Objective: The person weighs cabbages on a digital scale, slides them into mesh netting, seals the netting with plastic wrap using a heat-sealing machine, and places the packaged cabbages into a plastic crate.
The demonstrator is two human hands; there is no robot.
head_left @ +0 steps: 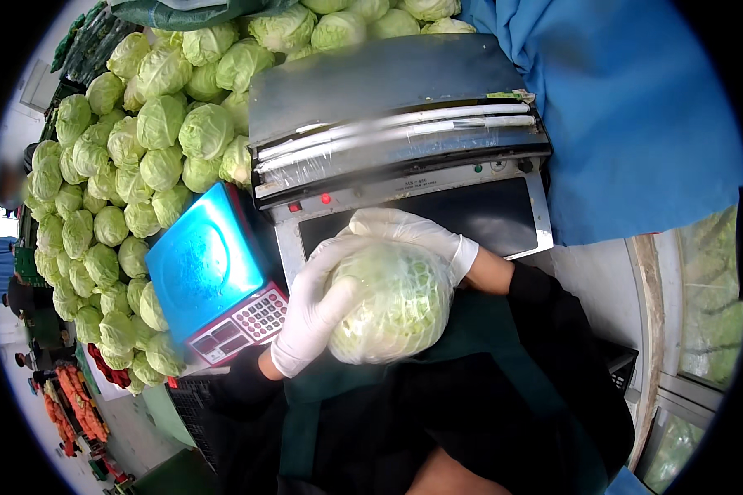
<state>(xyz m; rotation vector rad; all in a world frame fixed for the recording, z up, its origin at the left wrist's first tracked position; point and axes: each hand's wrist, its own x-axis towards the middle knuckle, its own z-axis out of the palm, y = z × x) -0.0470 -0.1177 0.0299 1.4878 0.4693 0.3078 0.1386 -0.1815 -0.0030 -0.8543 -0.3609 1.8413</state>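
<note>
A round pale green cabbage (395, 305) wrapped in clear film is held close in front of my body. White gloves cover both hands. My left hand (318, 297) grips the cabbage's left side, thumb across its front. Over its top and far right side curves my right hand (413, 235); its fingertips are partly hidden behind the left hand and cabbage. Just beyond stands a film wrapping machine (400, 157) with a dark hot plate (487, 216), white rollers and clear film. Neither hand touches the machine visibly.
Left of the machine is a scale (202, 264) with a blue pan and keypad. A tall heap of cabbages (132, 157) fills the far left. A blue cloth (636, 115) hangs at right, above a glazed frame (693, 305). Black crates (194, 412) stand low on the left.
</note>
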